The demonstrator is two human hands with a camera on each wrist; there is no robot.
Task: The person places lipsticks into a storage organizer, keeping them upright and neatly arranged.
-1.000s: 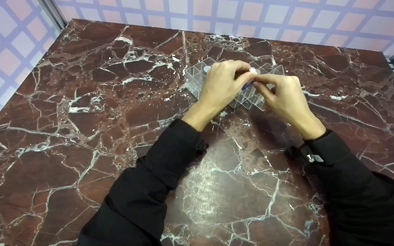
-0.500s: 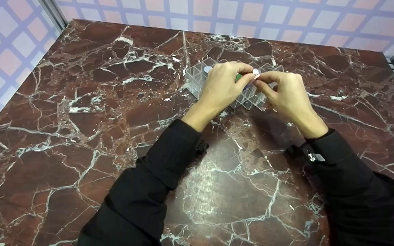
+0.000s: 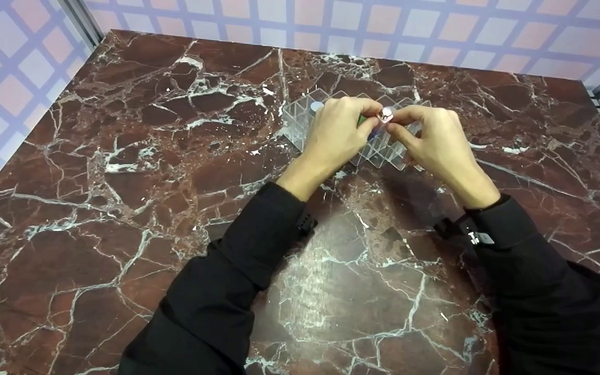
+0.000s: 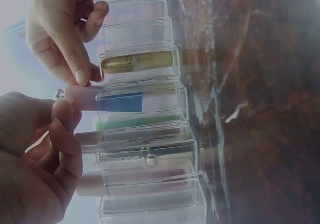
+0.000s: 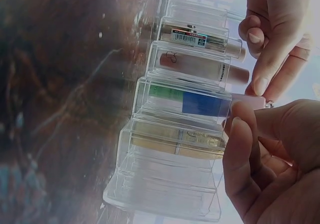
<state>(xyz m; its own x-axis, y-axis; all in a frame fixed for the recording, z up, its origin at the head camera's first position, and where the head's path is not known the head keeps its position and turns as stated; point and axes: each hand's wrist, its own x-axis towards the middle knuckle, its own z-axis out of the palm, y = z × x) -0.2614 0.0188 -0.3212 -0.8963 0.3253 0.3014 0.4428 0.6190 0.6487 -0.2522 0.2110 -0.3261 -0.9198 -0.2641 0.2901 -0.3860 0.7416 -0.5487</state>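
Observation:
A lip gloss tube with a pink cap (image 5: 248, 101), a blue band (image 5: 200, 104) and a small silver top (image 3: 386, 112) stands in one compartment of a clear stepped organizer (image 3: 296, 127). Most of the blue band is behind the compartment wall, with the cap sticking out above the rim. My left hand (image 3: 337, 127) pinches the cap from the left between thumb and index finger. From the other side, my right hand (image 3: 433, 140) has its thumb and index fingertips on the same cap. In the head view, both hands cover much of the organizer's middle.
Neighbouring compartments hold a gold tube (image 4: 137, 63), a brownish-pink tube (image 5: 200, 67) and a tube with a barcode label (image 5: 189, 38). A round white top (image 3: 316, 105) shows at the organizer's left. Beneath is a dark red marbled table (image 3: 175, 208), with a checked wall (image 3: 305, 21) behind.
The silver-topped cap has shifted slightly between the fingers and its top now shows more plainly. My left fingertips have parted a little around it. The organizer has stayed in place.

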